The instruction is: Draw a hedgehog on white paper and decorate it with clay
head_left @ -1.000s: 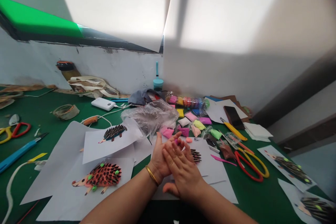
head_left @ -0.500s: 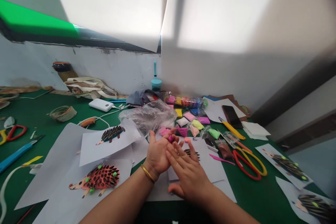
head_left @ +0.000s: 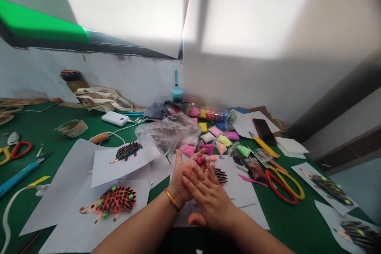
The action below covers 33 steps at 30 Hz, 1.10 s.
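"Looking down from our head, what do we find in front of us?"

"Our two bare hands meet above a green table (head_left: 282, 218). Our left hand (head_left: 180, 176), with a gold bracelet (head_left: 172, 199) at its wrist, is open, palm turned up and thumb raised. Our right hand (head_left: 207, 196) lies flat across that palm, fingers stretched forward, thumb spread. Neither is balled into a fist."

"Where is the small magenta lump (head_left: 199, 160)?"

"Forward of both palms, away from us, up among the fingers. It sits against our left fingers, just past the right hand's fingertips."

"Which hand is nearer?"

"We judge the left. Whether our right fingertips touch the lump too, we cannot tell, as fingers overlap there."

"Does it have a long axis?"

"None that we can make out. The part showing looks roundish."

"What lies around our hands?"

"White paper (head_left: 256, 218) beneath them, bearing a dark-spined hedgehog (head_left: 222, 176) that our right hand partly covers. A coral piece (head_left: 213, 158) lies just right of the lump in our view, with small coloured packets (head_left: 207, 137) beyond. Farther right are a pink plastic tool (head_left: 252, 180) and red-and-yellow scissors (head_left: 281, 189)."
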Motion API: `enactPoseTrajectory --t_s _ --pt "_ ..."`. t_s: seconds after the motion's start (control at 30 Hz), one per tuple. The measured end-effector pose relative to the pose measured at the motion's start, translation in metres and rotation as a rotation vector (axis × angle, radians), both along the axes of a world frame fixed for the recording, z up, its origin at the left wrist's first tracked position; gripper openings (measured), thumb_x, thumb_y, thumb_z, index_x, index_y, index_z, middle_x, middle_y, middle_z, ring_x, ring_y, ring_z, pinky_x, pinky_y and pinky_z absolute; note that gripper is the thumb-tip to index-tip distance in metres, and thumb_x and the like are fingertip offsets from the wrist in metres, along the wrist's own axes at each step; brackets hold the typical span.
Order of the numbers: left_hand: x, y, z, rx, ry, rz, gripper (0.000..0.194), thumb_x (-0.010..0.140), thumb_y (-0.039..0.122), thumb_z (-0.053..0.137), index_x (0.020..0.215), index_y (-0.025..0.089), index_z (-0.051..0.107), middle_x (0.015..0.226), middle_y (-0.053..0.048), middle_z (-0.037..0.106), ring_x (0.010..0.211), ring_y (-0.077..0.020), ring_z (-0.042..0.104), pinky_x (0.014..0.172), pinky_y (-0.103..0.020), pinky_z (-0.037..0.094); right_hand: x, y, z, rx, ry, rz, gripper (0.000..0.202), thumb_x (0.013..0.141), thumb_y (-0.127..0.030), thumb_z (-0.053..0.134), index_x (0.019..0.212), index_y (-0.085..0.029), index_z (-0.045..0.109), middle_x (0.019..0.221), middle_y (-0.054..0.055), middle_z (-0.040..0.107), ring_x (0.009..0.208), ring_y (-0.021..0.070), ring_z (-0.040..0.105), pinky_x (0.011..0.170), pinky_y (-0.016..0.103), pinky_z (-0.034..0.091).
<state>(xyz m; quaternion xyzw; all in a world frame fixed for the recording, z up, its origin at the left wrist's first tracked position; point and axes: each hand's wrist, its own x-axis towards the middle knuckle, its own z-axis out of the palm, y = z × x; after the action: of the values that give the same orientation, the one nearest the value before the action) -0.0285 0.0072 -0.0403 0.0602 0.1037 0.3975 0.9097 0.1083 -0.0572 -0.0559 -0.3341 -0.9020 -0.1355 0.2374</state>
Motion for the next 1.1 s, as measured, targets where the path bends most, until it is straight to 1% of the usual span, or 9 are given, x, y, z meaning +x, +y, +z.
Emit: enactPoseTrajectory --t_s 0.1,0.2,0.27,0.37,0.43,0.57,0.77,0.9,1.1 --pt "0.000 -0.002 0.002 0.018 0.018 0.030 0.085 0.086 0.077 0.027 0.127 0.009 0.056 0.097 -0.014 0.064 0.095 -0.0251 0.062 0.097 -0.040 0.045 0.003 0.001 0.000 -0.004 0.043 -0.131 0.090 0.088 -0.074 0.028 0.149 -0.008 0.032 0.150 0.016 0.040 0.144 0.0321 0.026 0.119 0.058 0.001" --pt "0.000 -0.001 0.005 0.011 0.020 0.122 0.084 0.087 0.077 0.025 0.125 0.010 0.057 0.088 -0.011 0.062 0.090 -0.0242 0.062 0.095 -0.042 0.047 0.004 -0.001 0.002 -0.019 -0.015 -0.020 0.087 0.088 -0.075 0.028 0.147 -0.012 0.037 0.149 0.011 0.043 0.144 0.0298 0.027 0.120 0.057 -0.002" --pt "0.001 -0.001 0.004 -0.009 0.022 0.112 0.082 0.086 0.078 0.027 0.124 0.012 0.058 0.085 -0.009 0.061 0.087 -0.0235 0.062 0.093 -0.042 0.049 0.004 -0.001 0.002 -0.003 -0.033 0.041 0.087 0.087 -0.076 0.029 0.147 -0.014 0.037 0.150 0.009 0.043 0.144 0.0283 0.028 0.121 0.054 -0.004" --pt "0.001 -0.002 0.003 -0.025 0.033 0.035 0.082 0.085 0.078 0.030 0.125 0.012 0.057 0.090 -0.011 0.063 0.091 -0.0247 0.063 0.092 -0.041 0.049 0.005 0.000 0.000 0.019 0.023 -0.066 0.089 0.088 -0.075 0.029 0.148 -0.011 0.034 0.150 0.013 0.041 0.144 0.0302 0.028 0.120 0.054 -0.004" --pt "0.001 -0.001 0.003 -0.015 0.032 0.066 0.083 0.086 0.078 0.028 0.126 0.011 0.057 0.092 -0.011 0.062 0.093 -0.0257 0.063 0.093 -0.043 0.049 0.006 0.001 0.000 -0.001 0.028 -0.103 0.087 0.089 -0.074 0.031 0.148 -0.010 0.035 0.150 0.013 0.041 0.144 0.0312 0.028 0.120 0.056 -0.004" --pt "0.001 0.001 0.004 -0.025 0.023 0.134 0.084 0.085 0.079 0.025 0.123 0.012 0.058 0.087 -0.010 0.061 0.088 -0.0247 0.062 0.092 -0.044 0.049 0.006 -0.001 0.000 -0.025 -0.034 0.039 0.081 0.089 -0.072 0.035 0.147 -0.015 0.038 0.150 0.007 0.043 0.145 0.0277 0.025 0.120 0.053 -0.006" --pt "-0.001 0.000 0.007 -0.015 0.031 0.082 0.081 0.087 0.076 0.026 0.122 0.011 0.058 0.090 -0.011 0.062 0.086 -0.0226 0.061 0.085 -0.038 0.051 0.013 0.003 -0.004 -0.026 0.030 -0.115 0.078 0.091 -0.064 0.043 0.147 -0.011 0.036 0.149 0.012 0.042 0.145 0.0330 0.022 0.118 0.060 -0.005" --pt "-0.001 0.001 0.009 -0.013 0.033 0.160 0.081 0.087 0.077 0.024 0.118 0.011 0.060 0.086 -0.009 0.060 0.086 -0.0220 0.061 0.088 -0.040 0.051 0.015 0.000 -0.002 -0.051 0.026 -0.019 0.059 0.093 -0.049 0.048 0.144 -0.018 0.043 0.143 0.007 0.052 0.145 0.0311 0.026 0.117 0.063 -0.006" --pt "0.004 -0.004 0.005 -0.009 0.068 0.085 0.078 0.087 0.077 0.026 0.117 0.013 0.060 0.086 -0.008 0.058 0.085 -0.0220 0.060 0.091 -0.041 0.050 0.007 -0.002 -0.001 -0.038 0.081 -0.002 0.059 0.092 -0.049 0.051 0.141 -0.016 0.047 0.141 0.009 0.055 0.142 0.0300 0.032 0.119 0.059 -0.001"
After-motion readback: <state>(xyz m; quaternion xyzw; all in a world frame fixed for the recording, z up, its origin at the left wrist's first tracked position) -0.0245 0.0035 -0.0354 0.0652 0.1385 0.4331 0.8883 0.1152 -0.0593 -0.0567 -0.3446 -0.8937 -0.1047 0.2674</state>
